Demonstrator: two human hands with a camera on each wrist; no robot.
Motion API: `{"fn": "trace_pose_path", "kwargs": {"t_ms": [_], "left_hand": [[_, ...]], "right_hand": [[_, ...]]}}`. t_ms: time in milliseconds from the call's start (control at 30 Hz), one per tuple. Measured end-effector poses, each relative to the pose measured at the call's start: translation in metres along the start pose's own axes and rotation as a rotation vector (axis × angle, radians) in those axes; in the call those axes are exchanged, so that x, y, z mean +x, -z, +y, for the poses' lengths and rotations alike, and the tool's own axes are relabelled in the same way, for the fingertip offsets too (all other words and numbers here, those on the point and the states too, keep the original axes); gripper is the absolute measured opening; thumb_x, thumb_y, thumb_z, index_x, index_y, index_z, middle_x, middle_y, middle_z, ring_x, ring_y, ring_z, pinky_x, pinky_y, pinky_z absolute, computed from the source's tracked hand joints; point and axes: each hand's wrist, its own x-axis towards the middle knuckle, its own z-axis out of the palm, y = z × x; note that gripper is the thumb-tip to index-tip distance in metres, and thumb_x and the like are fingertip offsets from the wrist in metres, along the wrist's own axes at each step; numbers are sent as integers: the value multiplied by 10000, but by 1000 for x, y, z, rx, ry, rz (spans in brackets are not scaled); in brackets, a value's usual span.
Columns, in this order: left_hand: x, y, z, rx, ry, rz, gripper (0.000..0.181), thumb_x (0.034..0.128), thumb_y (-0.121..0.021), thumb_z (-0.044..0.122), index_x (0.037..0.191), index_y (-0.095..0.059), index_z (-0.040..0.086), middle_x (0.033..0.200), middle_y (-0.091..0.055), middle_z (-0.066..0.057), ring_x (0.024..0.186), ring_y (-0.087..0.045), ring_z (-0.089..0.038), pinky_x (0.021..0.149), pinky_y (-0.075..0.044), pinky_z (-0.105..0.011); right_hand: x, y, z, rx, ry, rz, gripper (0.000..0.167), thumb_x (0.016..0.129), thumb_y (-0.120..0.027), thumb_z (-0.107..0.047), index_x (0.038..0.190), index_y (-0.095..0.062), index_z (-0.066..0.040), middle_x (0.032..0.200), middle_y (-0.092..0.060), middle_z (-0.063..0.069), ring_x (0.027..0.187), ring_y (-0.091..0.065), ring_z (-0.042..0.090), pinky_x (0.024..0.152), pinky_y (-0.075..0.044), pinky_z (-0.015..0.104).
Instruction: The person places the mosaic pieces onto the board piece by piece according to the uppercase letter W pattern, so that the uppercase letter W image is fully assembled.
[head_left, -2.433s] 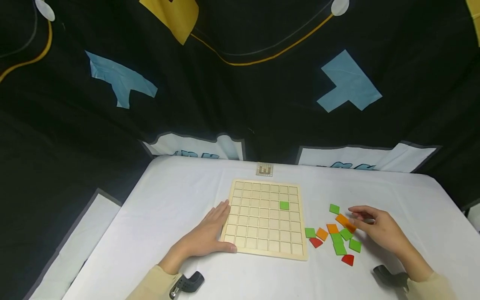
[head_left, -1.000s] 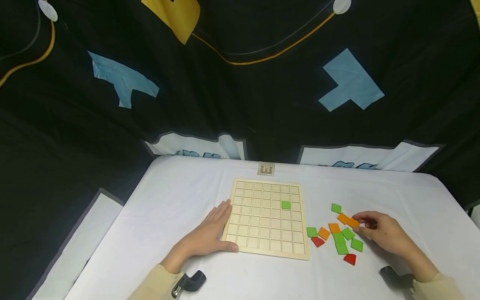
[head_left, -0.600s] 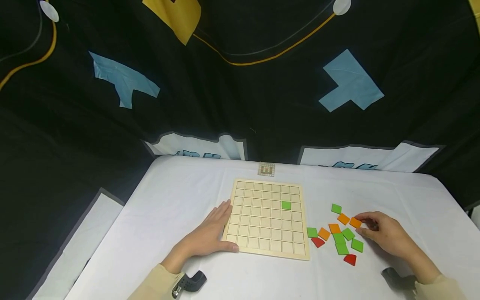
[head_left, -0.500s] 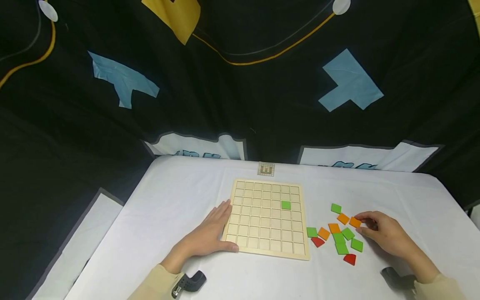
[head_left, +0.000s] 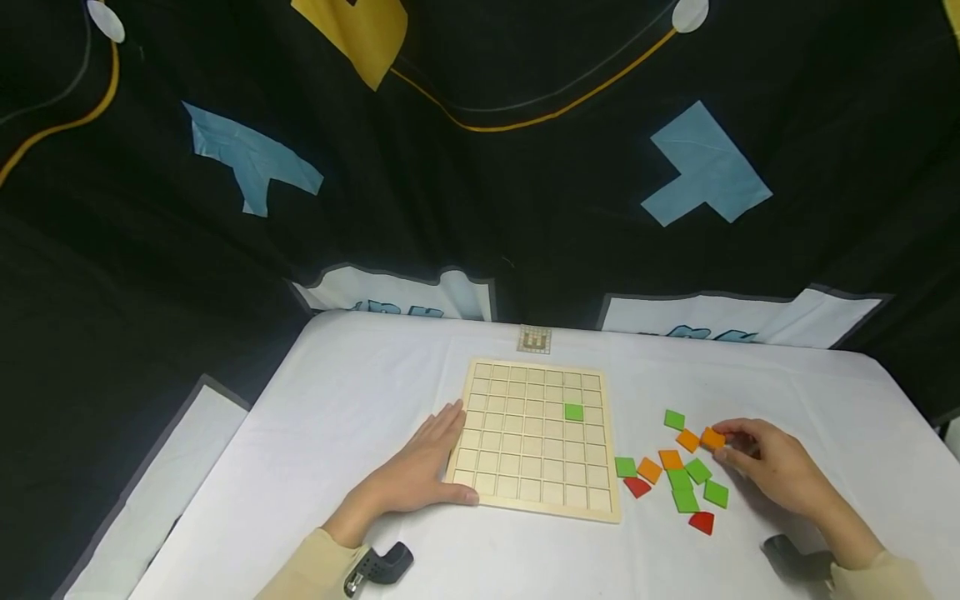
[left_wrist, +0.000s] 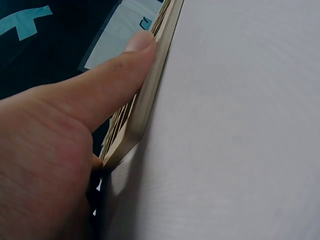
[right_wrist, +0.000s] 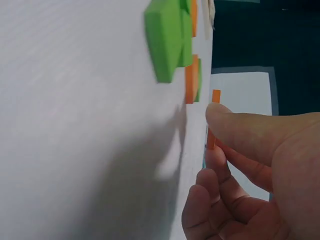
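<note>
The gridded board (head_left: pixel 532 433) looked like pale wood, smooth and matt, its edge just as plain in the left wrist view. The green tiles (head_left: pixel 684 500), orange tiles (head_left: pixel 712 438) and red pieces (head_left: pixel 702 523) had smooth, evenly coloured faces with little shine; whether they were painted wood or plastic could not be told. White cloth (head_left: pixel 375 367), matt and faintly creased, covered the table (head_left: pixel 780 383). Behind it hung a dark cloth backdrop (head_left: pixel 480 208), soft-looking and dull, bearing flat blue shapes (head_left: pixel 712 167). The beige sleeves (head_left: pixel 307 571) were matt fabric. The dark grey wrist mounts (head_left: pixel 386 565) looked like hard, smooth plastic, the left one with a shiny, metal-like part (head_left: pixel 351 584).
</note>
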Motion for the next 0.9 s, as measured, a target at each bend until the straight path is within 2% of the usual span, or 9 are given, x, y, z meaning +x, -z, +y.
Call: {"fn": "trace_pose_path", "kwargs": {"t_ms": [233, 500, 900], "left_hand": [[1, -2, 0, 8, -9, 1, 1235, 782, -708, 685, 1580, -129, -58, 1677, -41, -168, 1544, -10, -310, 1245, -47, -488], [1, -1, -1, 4, -19, 0, 1232, 787, -707, 683, 1581, -125, -58, 1678, -37, -167, 1545, -7, -313, 1246, -45, -493], [1, 0, 0, 5, -15, 1, 1227, 790, -709, 677, 1580, -125, -59, 1675, -42, -177, 1543, -13, -324, 1244, -51, -503]], "right_hand": [[-1, 2, -10, 4, 25, 34, 366, 887, -749, -80, 1223, -650, 27, 1063, -633, 162, 872, -555, 265, 737, -540, 406], [-1, 2, -22, 17, 78, 69, 366, 894, -756, -113, 1228, -664, 3, 1100, -647, 157, 888, -575, 244, 672, -518, 242], [1, -2, -47, 51, 132, 92, 326, 900, -748, -106, 1213, -686, -36, 1134, -661, 129, 911, -576, 225, 695, -526, 242]]}}
